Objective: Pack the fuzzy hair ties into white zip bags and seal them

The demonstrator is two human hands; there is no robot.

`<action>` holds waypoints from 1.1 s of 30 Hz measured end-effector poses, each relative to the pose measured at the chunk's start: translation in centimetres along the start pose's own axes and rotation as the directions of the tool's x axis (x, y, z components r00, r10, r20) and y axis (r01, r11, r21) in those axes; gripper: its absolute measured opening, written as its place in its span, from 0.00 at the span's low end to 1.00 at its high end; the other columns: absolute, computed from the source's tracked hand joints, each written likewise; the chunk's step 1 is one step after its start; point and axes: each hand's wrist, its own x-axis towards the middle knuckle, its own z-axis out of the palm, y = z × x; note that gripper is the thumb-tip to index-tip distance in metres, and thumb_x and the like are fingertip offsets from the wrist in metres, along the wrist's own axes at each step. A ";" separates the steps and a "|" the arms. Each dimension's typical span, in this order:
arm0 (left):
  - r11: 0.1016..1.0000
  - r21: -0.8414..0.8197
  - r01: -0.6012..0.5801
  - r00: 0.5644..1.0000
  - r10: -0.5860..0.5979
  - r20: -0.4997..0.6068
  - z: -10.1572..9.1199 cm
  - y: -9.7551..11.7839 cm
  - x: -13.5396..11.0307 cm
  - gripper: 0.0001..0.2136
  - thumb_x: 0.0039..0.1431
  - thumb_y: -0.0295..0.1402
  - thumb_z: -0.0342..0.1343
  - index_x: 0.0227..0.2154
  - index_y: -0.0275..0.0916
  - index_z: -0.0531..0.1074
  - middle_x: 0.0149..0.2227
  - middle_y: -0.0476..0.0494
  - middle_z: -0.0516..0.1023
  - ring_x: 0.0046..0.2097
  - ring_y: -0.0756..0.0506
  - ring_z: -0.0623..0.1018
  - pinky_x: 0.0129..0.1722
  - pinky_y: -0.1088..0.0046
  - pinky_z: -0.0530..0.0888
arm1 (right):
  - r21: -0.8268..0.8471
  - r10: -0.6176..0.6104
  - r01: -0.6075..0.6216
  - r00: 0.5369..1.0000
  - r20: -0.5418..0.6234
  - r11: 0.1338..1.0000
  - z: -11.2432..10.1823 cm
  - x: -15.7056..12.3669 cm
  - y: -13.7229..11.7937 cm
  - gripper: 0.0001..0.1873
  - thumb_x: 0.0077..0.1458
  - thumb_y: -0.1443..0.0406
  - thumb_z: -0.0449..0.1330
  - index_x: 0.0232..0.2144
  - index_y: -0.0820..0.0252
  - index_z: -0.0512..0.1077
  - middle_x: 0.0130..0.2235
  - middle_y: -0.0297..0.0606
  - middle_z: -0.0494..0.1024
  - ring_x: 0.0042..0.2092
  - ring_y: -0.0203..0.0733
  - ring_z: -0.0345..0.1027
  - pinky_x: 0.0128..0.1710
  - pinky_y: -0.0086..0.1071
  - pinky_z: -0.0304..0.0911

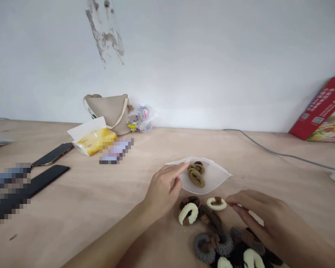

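Tabletop (100,197): left hand (163,188) parted, touching white pouch (216,176); right hand (265,212) pinching cream ring (215,208).

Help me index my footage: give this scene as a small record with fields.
Left hand: index fingertip at the opening of the white pouch
Right hand: fingertips at the edge of a cream loop; grip unclear
In pouch: olive-brown loops
Nearer than pouch: brown loops, grey loops, more cream loops
Farther back, left: tissue pack, beige bag
Far right: red box
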 end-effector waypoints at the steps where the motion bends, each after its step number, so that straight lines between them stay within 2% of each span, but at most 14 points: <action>1: 1.000 0.001 -0.010 1.000 0.010 0.001 0.1 0.0 0.0 0.23 0.53 0.19 0.45 0.49 0.43 0.72 0.47 0.47 0.78 0.48 0.46 0.76 0.50 0.68 0.73 | 0.004 0.034 -0.034 0.999 -0.004 0.999 0.0 -0.2 0.2 0.13 0.60 0.66 0.48 0.37 0.51 0.72 0.35 0.35 0.79 0.35 0.41 0.74 0.33 0.31 0.68; 4: 0.999 0.015 -0.041 0.999 0.041 0.000 0.2 0.0 -0.1 0.23 0.53 0.19 0.45 0.50 0.41 0.72 0.47 0.46 0.78 0.48 0.46 0.76 0.50 0.68 0.73 | 0.028 0.073 -0.074 0.997 0.039 0.997 0.2 -0.1 -0.4 0.11 0.60 0.64 0.49 0.35 0.50 0.72 0.31 0.32 0.78 0.31 0.39 0.72 0.28 0.29 0.67; 7: 0.998 0.027 -0.056 0.998 0.056 -0.003 0.3 0.1 -0.2 0.23 0.53 0.20 0.45 0.50 0.40 0.71 0.46 0.46 0.78 0.49 0.46 0.75 0.50 0.68 0.73 | 0.019 -0.008 0.006 0.992 0.128 1.000 1.1 0.8 -2.2 0.08 0.56 0.67 0.53 0.35 0.53 0.72 0.32 0.33 0.77 0.33 0.42 0.72 0.31 0.32 0.67; 10: 0.997 0.033 -0.065 0.998 0.065 -0.001 0.2 0.2 -0.2 0.23 0.54 0.20 0.45 0.50 0.41 0.71 0.46 0.46 0.78 0.48 0.46 0.75 0.49 0.68 0.73 | -0.004 -0.037 0.039 0.985 0.168 0.999 2.0 1.8 -3.7 0.13 0.49 0.73 0.55 0.37 0.55 0.72 0.36 0.35 0.77 0.36 0.44 0.72 0.33 0.34 0.66; 12: 0.997 0.037 -0.069 0.998 0.068 0.004 0.2 0.2 -0.2 0.23 0.53 0.20 0.45 0.50 0.40 0.71 0.45 0.46 0.78 0.48 0.46 0.75 0.48 0.69 0.73 | 0.016 -0.006 0.004 0.986 0.165 1.000 2.1 2.0 -3.7 0.16 0.48 0.74 0.54 0.37 0.54 0.72 0.35 0.34 0.77 0.34 0.42 0.72 0.32 0.32 0.65; 14: 0.997 0.038 -0.064 0.998 0.064 0.010 0.1 0.2 -0.2 0.23 0.53 0.19 0.45 0.50 0.40 0.71 0.46 0.46 0.78 0.48 0.46 0.75 0.49 0.69 0.73 | 0.028 0.069 -0.073 0.991 0.119 0.997 1.6 1.9 -2.8 0.13 0.49 0.72 0.54 0.36 0.53 0.72 0.30 0.32 0.76 0.29 0.39 0.70 0.28 0.30 0.63; 18: 0.998 0.029 -0.063 0.998 0.063 0.002 0.1 0.2 -0.2 0.24 0.52 0.19 0.45 0.50 0.42 0.72 0.46 0.47 0.78 0.49 0.46 0.75 0.49 0.67 0.73 | 0.036 0.231 -0.233 0.971 0.058 0.972 0.0 0.8 0.6 0.07 0.53 0.62 0.54 0.33 0.51 0.73 0.24 0.30 0.74 0.23 0.36 0.66 0.21 0.28 0.60; 21: 0.998 0.028 -0.057 0.998 0.057 -0.001 0.2 0.2 -0.1 0.23 0.52 0.19 0.45 0.49 0.41 0.72 0.46 0.47 0.78 0.49 0.46 0.74 0.49 0.67 0.73 | 0.000 0.347 -0.348 0.936 0.056 0.938 -1.1 -0.4 3.0 0.11 0.53 0.54 0.55 0.29 0.51 0.74 0.20 0.29 0.72 0.20 0.36 0.65 0.19 0.27 0.60; 23: 0.998 0.032 -0.061 0.998 0.061 -0.003 0.2 0.1 -0.1 0.23 0.52 0.19 0.45 0.49 0.41 0.72 0.45 0.46 0.78 0.48 0.46 0.74 0.49 0.68 0.73 | -0.021 0.388 -0.387 0.921 0.032 0.922 -1.4 -1.2 4.0 0.13 0.52 0.53 0.54 0.30 0.51 0.75 0.20 0.30 0.73 0.19 0.37 0.66 0.19 0.28 0.62; 26: 0.996 0.049 -0.075 0.997 0.076 -0.003 0.4 0.0 -0.1 0.22 0.53 0.19 0.45 0.49 0.40 0.72 0.45 0.45 0.78 0.49 0.46 0.74 0.50 0.68 0.73 | -0.007 0.365 -0.365 0.930 -0.034 0.931 -1.4 -2.6 4.7 0.15 0.55 0.54 0.51 0.34 0.50 0.75 0.26 0.33 0.76 0.23 0.38 0.70 0.21 0.29 0.65; 30: 0.995 0.059 -0.086 0.996 0.087 -0.006 0.5 -0.2 -0.2 0.22 0.53 0.19 0.45 0.48 0.39 0.72 0.46 0.44 0.78 0.49 0.47 0.74 0.50 0.69 0.72 | 0.034 0.214 -0.212 0.976 -0.051 0.977 -1.2 -4.4 4.0 0.11 0.56 0.57 0.53 0.35 0.50 0.74 0.28 0.34 0.77 0.26 0.37 0.71 0.18 0.24 0.65; 33: 0.994 0.059 -0.088 0.996 0.088 -0.007 0.5 -0.2 -0.2 0.22 0.53 0.19 0.45 0.48 0.39 0.73 0.46 0.45 0.78 0.48 0.47 0.74 0.50 0.69 0.72 | 0.021 0.065 -0.065 0.997 -0.031 0.998 -0.8 -5.1 2.7 0.08 0.55 0.61 0.56 0.37 0.49 0.73 0.34 0.34 0.78 0.31 0.37 0.73 0.27 0.25 0.70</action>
